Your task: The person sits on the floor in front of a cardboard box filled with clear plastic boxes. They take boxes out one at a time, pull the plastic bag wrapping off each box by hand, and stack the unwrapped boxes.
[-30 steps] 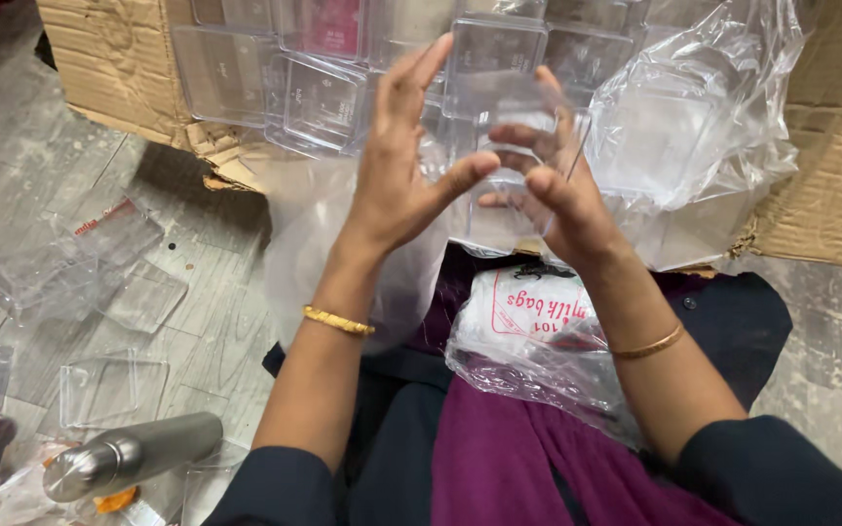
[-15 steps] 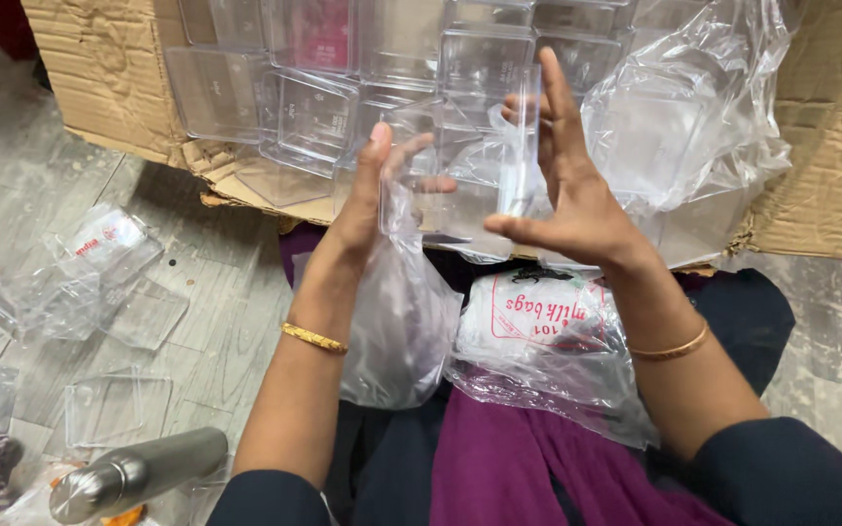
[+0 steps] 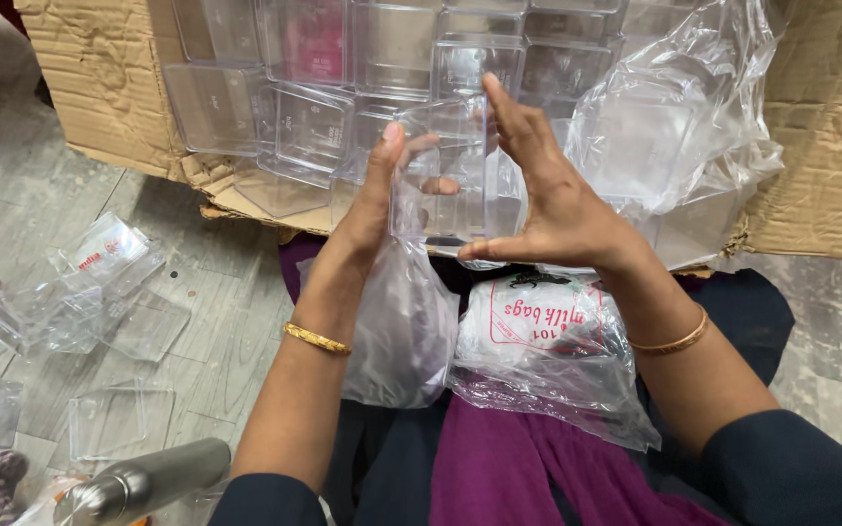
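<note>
My left hand (image 3: pixel 374 209) and my right hand (image 3: pixel 548 200) are raised side by side with flat palms pressed on a clear plastic box (image 3: pixel 445 175) held between them. A thin clear plastic bag (image 3: pixel 406 321) hangs down from the box over my lap. A packet of plastic bags (image 3: pixel 548 341) with red print lies on my lap under my right wrist. Each wrist wears a gold bangle.
A torn cardboard carton (image 3: pixel 99 88) in front holds several stacked clear plastic boxes (image 3: pixel 314 68) and a crumpled plastic liner (image 3: pixel 674 127). Loose clear boxes and lids (image 3: pixel 80 292) lie on the floor at left. A steel bottle (image 3: pixel 143 482) lies at lower left.
Both hands have turned from loosely cupping the box to pressing it flat between the palms. The bag now hangs lower over my lap, and the view has shifted slightly.
</note>
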Motion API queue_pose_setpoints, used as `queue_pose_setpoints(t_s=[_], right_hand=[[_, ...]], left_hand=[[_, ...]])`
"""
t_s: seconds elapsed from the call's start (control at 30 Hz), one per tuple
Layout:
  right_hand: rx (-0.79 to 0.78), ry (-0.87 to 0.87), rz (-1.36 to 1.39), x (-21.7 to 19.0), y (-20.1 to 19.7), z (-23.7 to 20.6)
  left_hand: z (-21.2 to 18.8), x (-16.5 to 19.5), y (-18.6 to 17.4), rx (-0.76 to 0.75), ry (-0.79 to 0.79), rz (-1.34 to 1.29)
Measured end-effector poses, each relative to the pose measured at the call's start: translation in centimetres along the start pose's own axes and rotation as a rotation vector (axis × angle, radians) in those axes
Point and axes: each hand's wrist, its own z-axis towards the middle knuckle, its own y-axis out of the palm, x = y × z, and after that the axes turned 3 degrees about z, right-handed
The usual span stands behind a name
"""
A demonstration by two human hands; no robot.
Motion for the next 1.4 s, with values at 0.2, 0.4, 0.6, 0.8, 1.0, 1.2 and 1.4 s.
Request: queue_pose_setpoints(t_s=[0.2,0.4,0.6,0.8,1.0,1.2,1.4], right_hand=[[-0.002,0.0,-0.028,0.4,0.3,0.0],[-0.004,0.014,-0.005,0.2,0.6,-0.3],[-0.042,0.098,0.008,-0.5,0.6,-0.4],[-0.064,0.115,0.033,-0.3,0.7,-0.8],[-0.08,0.192,0.115,0.6,1.0,-1.8],[0.045,0.321,0.339,1.2,0.8,-2.7],[0.039,0.307,0.399,0.3,0.4,-3.6]], left_hand=[[-0.1,-0.4,0.0,-0.013,0.01,-0.009],[0.0,-0.9,0.1,-0.023,-0.017,-0.04],[-0.4,-0.6,0.4,-0.011,-0.057,-0.078],[-0.7,-1.2,0.4,-0.029,-0.134,-0.112],[0.5,-2.4,0.7,-0.04,-0.173,-0.084],[-1.6,-0.4,2.2,0.071,0.479,0.354],[-3.7,1.3,3.8,0.065,0.628,0.629]])
